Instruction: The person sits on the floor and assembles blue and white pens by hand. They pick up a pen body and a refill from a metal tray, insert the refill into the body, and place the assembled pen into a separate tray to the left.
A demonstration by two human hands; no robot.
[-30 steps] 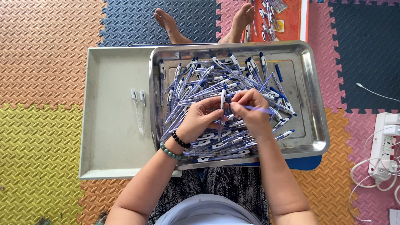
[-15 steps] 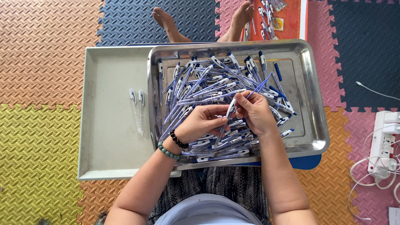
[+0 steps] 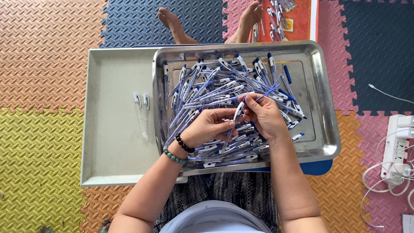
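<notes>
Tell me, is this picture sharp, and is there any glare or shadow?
Head view: even daylight and sharp focus. Bright glare runs along the steel tray's rim; the grey tray looks matt. Soft shadows lie under both hands, left and right, on the pens. Straight edges bow slightly near the frame borders.

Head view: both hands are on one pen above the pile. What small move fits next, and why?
Probably carry the pen left to the beige tray. The left hand and right hand hold it over the steel tray's pile, while two pens already lie there apart.

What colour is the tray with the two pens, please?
Pale grey-green tray, best in the head view.
</notes>
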